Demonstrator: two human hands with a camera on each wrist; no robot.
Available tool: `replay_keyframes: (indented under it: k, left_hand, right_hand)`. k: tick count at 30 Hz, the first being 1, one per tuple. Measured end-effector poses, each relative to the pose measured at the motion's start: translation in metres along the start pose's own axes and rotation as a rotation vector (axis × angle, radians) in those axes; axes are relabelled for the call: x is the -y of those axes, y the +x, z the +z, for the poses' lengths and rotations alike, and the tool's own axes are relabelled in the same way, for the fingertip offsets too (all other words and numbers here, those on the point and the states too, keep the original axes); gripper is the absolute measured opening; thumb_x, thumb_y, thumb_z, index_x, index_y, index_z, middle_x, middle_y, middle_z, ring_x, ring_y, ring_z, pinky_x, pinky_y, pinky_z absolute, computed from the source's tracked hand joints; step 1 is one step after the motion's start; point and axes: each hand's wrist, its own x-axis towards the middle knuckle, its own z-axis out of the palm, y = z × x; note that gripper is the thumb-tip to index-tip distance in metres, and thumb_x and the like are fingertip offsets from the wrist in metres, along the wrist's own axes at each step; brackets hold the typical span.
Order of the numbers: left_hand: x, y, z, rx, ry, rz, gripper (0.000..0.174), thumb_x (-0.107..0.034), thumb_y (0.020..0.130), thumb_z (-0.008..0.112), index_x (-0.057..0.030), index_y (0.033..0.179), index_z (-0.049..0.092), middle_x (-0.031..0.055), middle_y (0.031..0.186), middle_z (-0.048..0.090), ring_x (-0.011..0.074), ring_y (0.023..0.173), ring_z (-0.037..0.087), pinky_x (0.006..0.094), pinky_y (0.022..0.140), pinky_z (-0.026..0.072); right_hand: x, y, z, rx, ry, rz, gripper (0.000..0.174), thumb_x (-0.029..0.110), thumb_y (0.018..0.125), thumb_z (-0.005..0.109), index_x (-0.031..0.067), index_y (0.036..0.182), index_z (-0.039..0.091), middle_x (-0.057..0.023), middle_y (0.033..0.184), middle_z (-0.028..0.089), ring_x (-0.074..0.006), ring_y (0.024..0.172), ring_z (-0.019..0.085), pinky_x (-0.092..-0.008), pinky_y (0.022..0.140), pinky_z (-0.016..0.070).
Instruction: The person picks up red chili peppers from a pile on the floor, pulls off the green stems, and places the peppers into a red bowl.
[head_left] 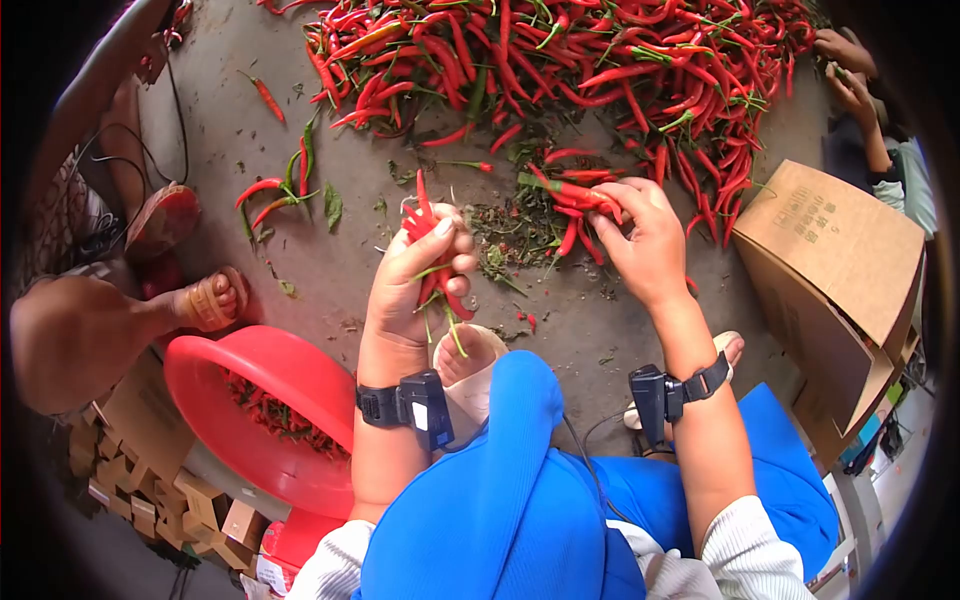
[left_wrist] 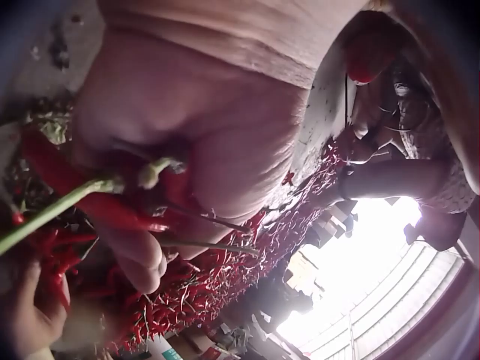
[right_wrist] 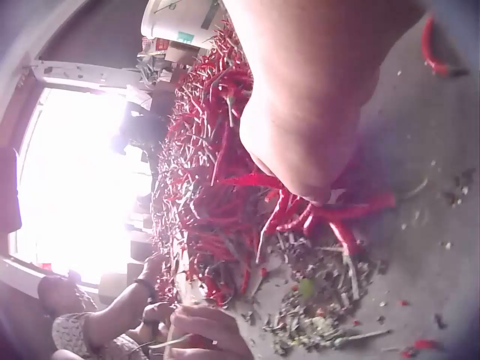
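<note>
In the head view my left hand [head_left: 408, 268] grips a small bunch of red chili peppers [head_left: 437, 284], their green stems hanging toward me. The left wrist view shows a chili [left_wrist: 64, 176] and several stems sticking out from the curled fingers. To the right, my right hand [head_left: 648, 245] pinches several red chilies [head_left: 572, 208] between thumb and fingers, low over the floor beside the pile. In the right wrist view these chilies [right_wrist: 349, 211] spread out below the fingertips. A large heap of red chilies [head_left: 560, 60] lies just beyond both hands.
Leaf and stem scraps [head_left: 510, 230] litter the concrete floor between the hands. A red basin [head_left: 200, 400] with chilies inside stands at left, near another person's sandalled foot [head_left: 215, 298]. At right is a cardboard box [head_left: 835, 235], with another person's hands [head_left: 850, 85] beyond.
</note>
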Motion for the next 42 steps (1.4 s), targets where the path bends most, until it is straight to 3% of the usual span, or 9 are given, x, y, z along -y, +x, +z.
replay_keyframes:
  k: [6,12,15,19,20,21,30,33,42]
  left_hand:
    - [-0.001,-0.003,-0.022,-0.055,-0.109,0.027,0.012,-0.015,0.093,0.058,-0.0081,0.102,0.053,-0.0009,0.076,0.047,0.0065,0.065,0.046,0.0158,0.045,0.0396]
    - [0.003,0.004,-0.018,-0.073,-0.087,-0.006,0.012,-0.014,0.093,0.057,-0.0074,0.103,0.053,-0.0004,0.076,0.048,0.0066,0.065,0.046,0.0163,0.045,0.0391]
    - [0.001,0.007,-0.017,-0.107,-0.063,-0.016,0.013,-0.014,0.093,0.058,-0.0077,0.104,0.055,-0.0007,0.076,0.048,0.0072,0.065,0.047,0.0168,0.045,0.0384]
    - [0.0,0.011,-0.024,-0.118,-0.071,-0.042,0.012,-0.014,0.092,0.058,-0.0097,0.103,0.055,-0.0016,0.075,0.046,0.0073,0.064,0.045,0.017,0.045,0.0374]
    - [0.0,0.011,-0.024,-0.128,-0.07,-0.054,0.011,-0.014,0.092,0.058,-0.0101,0.103,0.055,-0.0017,0.074,0.045,0.0071,0.064,0.045,0.0167,0.045,0.0376]
    - [0.002,0.013,-0.023,-0.135,-0.065,-0.056,0.011,-0.014,0.092,0.058,-0.0099,0.102,0.055,-0.0016,0.074,0.045,0.0071,0.064,0.045,0.0166,0.045,0.0378]
    - [0.002,0.02,-0.015,-0.147,0.002,-0.072,0.01,-0.013,0.092,0.058,-0.0088,0.1,0.055,0.0003,0.076,0.048,0.0075,0.062,0.045,0.0166,0.043,0.0385]
    - [-0.001,0.021,-0.016,-0.162,0.009,-0.057,0.01,-0.012,0.091,0.059,-0.009,0.1,0.055,0.0004,0.076,0.048,0.0076,0.061,0.045,0.0166,0.043,0.0384]
    - [0.004,0.023,-0.011,-0.161,0.015,-0.093,0.01,-0.013,0.091,0.06,-0.0093,0.099,0.055,-0.0002,0.076,0.048,0.0076,0.061,0.045,0.0169,0.043,0.0375]
  right_hand:
    - [-0.004,-0.009,-0.017,-0.055,0.313,0.258,0.034,0.009,0.077,0.075,0.0074,0.11,0.064,-0.0015,0.084,0.067,-0.0065,0.073,0.059,-0.0217,0.065,0.0464]
    - [-0.028,-0.011,-0.045,0.166,0.238,0.357,0.016,0.014,0.084,0.068,0.0038,0.097,0.067,-0.0055,0.089,0.068,-0.0131,0.082,0.064,-0.0277,0.076,0.0487]
    - [-0.03,-0.007,-0.054,0.078,-0.147,0.235,0.017,0.014,0.084,0.066,0.0039,0.099,0.066,-0.0074,0.088,0.068,-0.0162,0.085,0.064,-0.029,0.079,0.0485]
    - [-0.02,-0.003,-0.041,-0.07,0.09,0.279,0.016,0.013,0.079,0.071,0.0043,0.093,0.068,-0.0063,0.09,0.067,-0.0141,0.078,0.062,-0.027,0.072,0.049]
    - [-0.017,-0.002,-0.034,-0.102,0.162,0.185,0.015,0.01,0.079,0.074,0.0037,0.092,0.068,0.0018,0.081,0.062,-0.004,0.066,0.051,-0.0199,0.061,0.0416]
    - [-0.014,-0.003,-0.024,-0.134,0.143,0.138,0.018,0.012,0.078,0.075,0.0037,0.092,0.068,0.0007,0.081,0.062,-0.0045,0.066,0.051,-0.0207,0.061,0.0426]
    - [0.0,0.018,0.018,-0.229,0.092,0.035,0.017,0.014,0.082,0.069,0.0037,0.091,0.06,-0.0121,0.088,0.063,-0.0305,0.081,0.061,-0.0381,0.073,0.0475]
    - [-0.015,0.007,0.014,-0.326,0.247,0.166,0.02,0.017,0.091,0.062,0.0013,0.103,0.057,-0.0112,0.091,0.066,-0.0224,0.078,0.065,-0.0327,0.07,0.05]
    - [0.003,0.011,0.01,0.053,0.671,0.465,0.035,0.032,0.098,0.052,-0.001,0.1,0.063,-0.0076,0.08,0.068,-0.0106,0.067,0.062,-0.0241,0.06,0.0473]
